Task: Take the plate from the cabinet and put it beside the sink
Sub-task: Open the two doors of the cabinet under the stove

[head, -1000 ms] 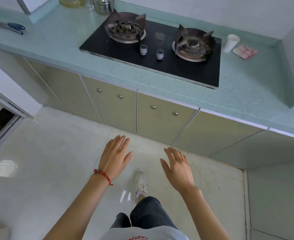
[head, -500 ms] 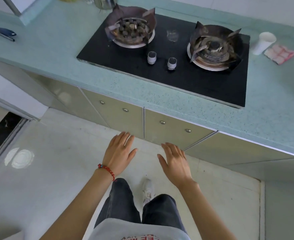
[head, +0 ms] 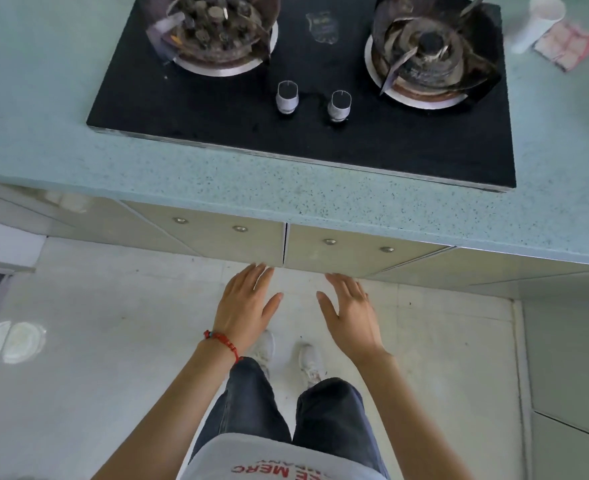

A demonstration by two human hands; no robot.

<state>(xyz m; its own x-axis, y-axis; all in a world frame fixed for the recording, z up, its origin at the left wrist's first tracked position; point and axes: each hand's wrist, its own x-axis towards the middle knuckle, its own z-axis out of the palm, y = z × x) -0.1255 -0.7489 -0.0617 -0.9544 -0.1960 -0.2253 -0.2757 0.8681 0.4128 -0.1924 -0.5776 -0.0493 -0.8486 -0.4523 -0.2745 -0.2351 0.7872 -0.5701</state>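
Beige cabinet doors with small round metal knobs (head: 329,241) run under the counter edge, all closed. My left hand (head: 244,306), with a red bead bracelet at the wrist, is stretched out flat and empty, its fingertips near the seam between the two middle doors (head: 285,244). My right hand (head: 352,313) is also spread and empty, fingertips just below the right middle door (head: 355,251). No plate and no sink are in view.
A black two-burner gas hob (head: 303,140) with two knobs sits on the pale green speckled counter (head: 286,199). A white cup (head: 539,19) and a pink cloth (head: 568,43) lie at the far right. White floor tiles and my feet show below.
The view has moved closer to the counter and now looks straight down on the hob. Both hands have advanced toward the middle cabinet doors, still empty and spread.
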